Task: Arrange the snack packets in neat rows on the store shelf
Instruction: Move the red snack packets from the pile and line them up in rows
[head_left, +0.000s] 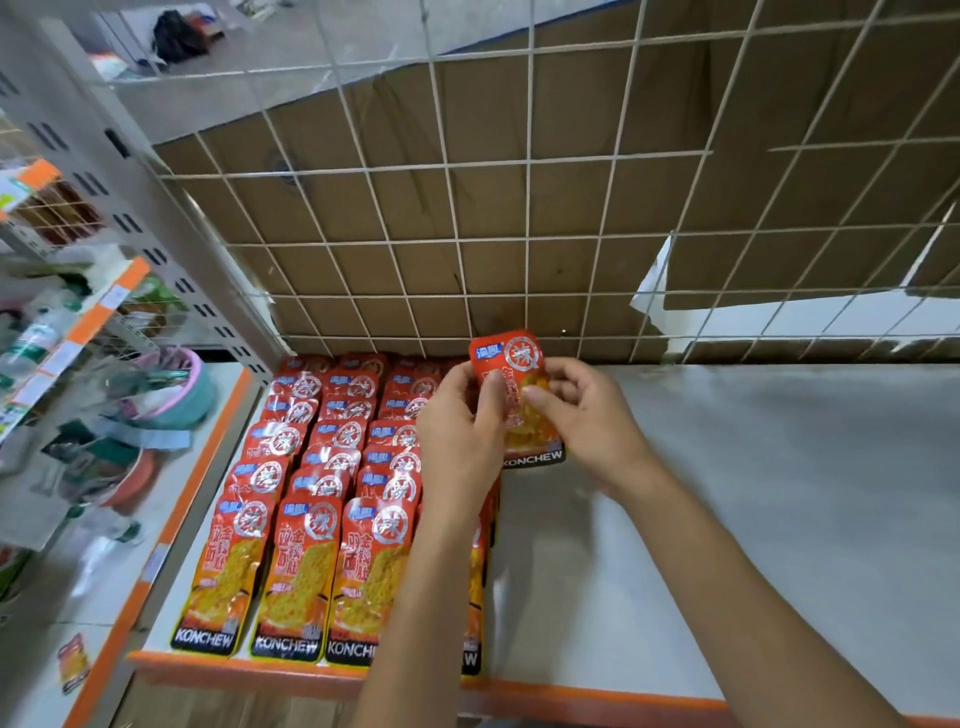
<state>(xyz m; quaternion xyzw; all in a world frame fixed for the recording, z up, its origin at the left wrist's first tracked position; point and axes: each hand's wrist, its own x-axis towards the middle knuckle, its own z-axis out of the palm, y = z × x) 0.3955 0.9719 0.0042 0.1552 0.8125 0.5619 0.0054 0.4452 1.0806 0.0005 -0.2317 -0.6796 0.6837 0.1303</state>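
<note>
While held: one packet, two hands.

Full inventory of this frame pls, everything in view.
shelved packets: roughly twenty showing, red-orange, four columns at shelf's left end, fourth mostly behind left arm
held packet: one, red-orange, above shelf beside the columns
fallen packet: one, red-orange, lower left, below the shelf
shelf: one, white with orange edge, centre
wire grid: one, white, shelf back
cardboard: sheets, brown, behind grid
side shelves: blurred goods, far left
left hand: one, grip on held packet
right hand: one, grip on held packet
</note>
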